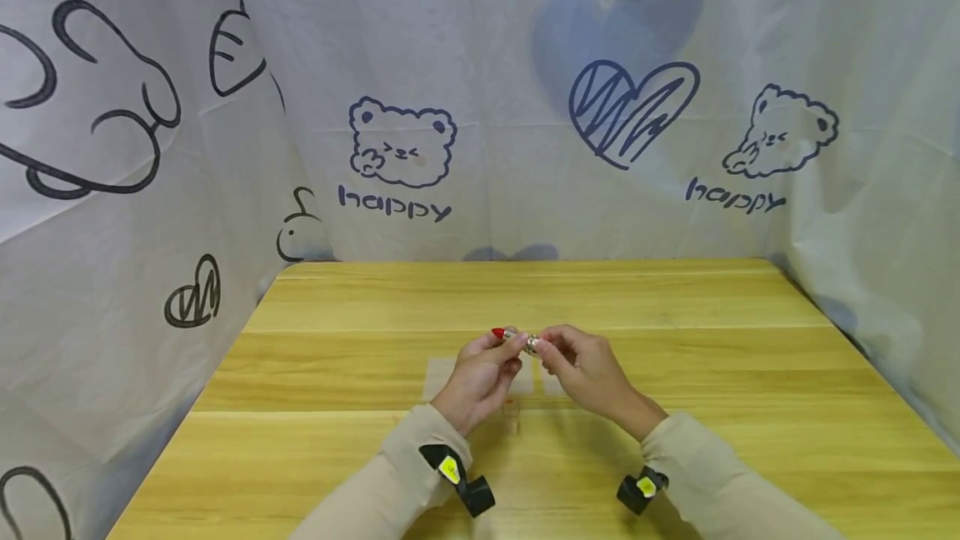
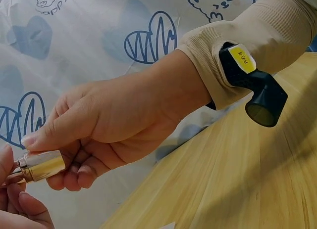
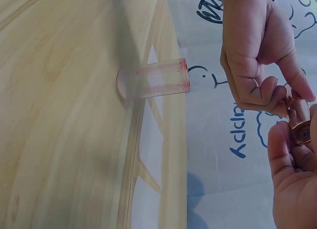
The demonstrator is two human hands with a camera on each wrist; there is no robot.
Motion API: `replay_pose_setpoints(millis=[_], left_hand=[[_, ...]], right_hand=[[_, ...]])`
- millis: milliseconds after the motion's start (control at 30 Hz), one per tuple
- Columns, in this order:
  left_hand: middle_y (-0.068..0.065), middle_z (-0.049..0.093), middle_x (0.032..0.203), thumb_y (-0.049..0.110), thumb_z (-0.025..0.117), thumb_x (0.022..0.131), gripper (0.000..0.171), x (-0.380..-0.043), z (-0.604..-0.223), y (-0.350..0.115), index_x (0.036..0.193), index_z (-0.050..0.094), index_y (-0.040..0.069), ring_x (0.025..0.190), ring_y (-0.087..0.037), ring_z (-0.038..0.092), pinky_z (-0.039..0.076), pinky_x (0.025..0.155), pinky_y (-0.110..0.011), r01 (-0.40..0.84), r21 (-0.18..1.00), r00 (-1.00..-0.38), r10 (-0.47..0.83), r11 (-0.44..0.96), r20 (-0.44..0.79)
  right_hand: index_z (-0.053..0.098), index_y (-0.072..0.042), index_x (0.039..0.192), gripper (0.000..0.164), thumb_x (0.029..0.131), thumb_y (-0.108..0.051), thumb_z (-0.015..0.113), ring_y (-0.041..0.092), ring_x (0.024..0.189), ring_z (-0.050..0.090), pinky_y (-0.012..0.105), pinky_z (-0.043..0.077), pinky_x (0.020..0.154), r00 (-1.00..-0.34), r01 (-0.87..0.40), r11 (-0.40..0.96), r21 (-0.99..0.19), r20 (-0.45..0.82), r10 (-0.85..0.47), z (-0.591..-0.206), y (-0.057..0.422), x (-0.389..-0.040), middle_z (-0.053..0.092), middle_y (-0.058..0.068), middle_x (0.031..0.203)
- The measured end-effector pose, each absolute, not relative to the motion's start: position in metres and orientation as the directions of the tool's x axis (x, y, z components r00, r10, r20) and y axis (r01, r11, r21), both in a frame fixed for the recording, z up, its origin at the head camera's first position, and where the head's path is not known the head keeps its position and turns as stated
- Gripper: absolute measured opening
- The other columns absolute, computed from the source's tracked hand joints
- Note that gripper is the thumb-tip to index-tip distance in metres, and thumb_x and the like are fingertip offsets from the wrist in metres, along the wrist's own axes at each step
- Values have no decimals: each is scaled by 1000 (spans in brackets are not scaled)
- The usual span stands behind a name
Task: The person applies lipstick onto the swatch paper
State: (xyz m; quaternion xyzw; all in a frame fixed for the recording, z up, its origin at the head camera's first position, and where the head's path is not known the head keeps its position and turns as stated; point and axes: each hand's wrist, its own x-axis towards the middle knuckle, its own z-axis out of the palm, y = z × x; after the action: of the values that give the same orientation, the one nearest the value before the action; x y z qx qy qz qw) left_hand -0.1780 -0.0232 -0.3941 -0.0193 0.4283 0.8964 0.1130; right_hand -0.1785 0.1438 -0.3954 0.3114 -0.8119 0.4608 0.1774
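A lipstick (image 1: 532, 344) with a gold metallic case is held above the table between both hands. Its red tip (image 1: 498, 332) points left, past the left hand's fingers. My left hand (image 1: 480, 377) grips the tip end of the case, the thumb laid along it. At the other end, my right hand (image 1: 592, 369) pinches the gold base (image 2: 44, 165) between thumb and fingers. An emblem marks the flat end of the base (image 3: 302, 134) in the right wrist view. Below the hands, a transparent cylindrical cap (image 3: 166, 78) with a reddish rim stands upright on the table.
Two pale flat rectangles (image 1: 441, 375) lie on the wooden table (image 1: 315, 457) behind the cap, partly hidden by the hands. A printed cloth (image 1: 510, 215) hangs beyond the table's far edge and along both sides. Each wrist wears a black camera mount (image 1: 642, 490).
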Motion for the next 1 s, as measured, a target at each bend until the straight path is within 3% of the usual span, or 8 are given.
replay_pose_setpoints(millis=[333, 567, 767, 1000], left_hand=[[-1, 56, 88, 3, 67, 91, 7, -178, -395, -24, 90, 60, 4, 70, -9, 46, 41, 61, -18, -214, 750, -972, 211, -626, -102], [2, 56, 90, -2, 56, 96, 10, -178, -392, -24, 93, 58, 7, 72, -8, 47, 42, 63, -17, -209, 748, -970, 229, -630, -78], [1, 58, 95, -3, 55, 96, 9, -177, -392, -24, 99, 56, 5, 79, -9, 51, 42, 68, -18, -214, 757, -964, 258, -617, -62], [1, 60, 95, -5, 52, 97, 11, -177, -391, -26, 101, 54, 5, 84, -10, 52, 41, 70, -20, -235, 757, -955, 289, -610, -63]], right_hand=[[65, 4, 99, 30, 105, -16, 44, 14, 60, 58, 29, 53, 54, -884, -440, 382, -813, 319, -340, -385, 143, -177, 62, 9, 73], [59, 2, 80, 47, 108, -28, 35, 15, 54, 51, 30, 50, 50, -913, -304, 270, -914, 198, -357, -380, 143, -178, 55, 8, 67], [56, 6, 82, 54, 106, -38, 37, 12, 54, 47, 22, 46, 49, -920, -125, 141, -982, 62, -386, -378, 145, -180, 53, 8, 67], [57, 2, 81, 56, 105, -44, 37, 11, 54, 46, 21, 44, 49, -903, -43, 93, -995, -1, -429, -375, 148, -181, 54, 5, 67]])
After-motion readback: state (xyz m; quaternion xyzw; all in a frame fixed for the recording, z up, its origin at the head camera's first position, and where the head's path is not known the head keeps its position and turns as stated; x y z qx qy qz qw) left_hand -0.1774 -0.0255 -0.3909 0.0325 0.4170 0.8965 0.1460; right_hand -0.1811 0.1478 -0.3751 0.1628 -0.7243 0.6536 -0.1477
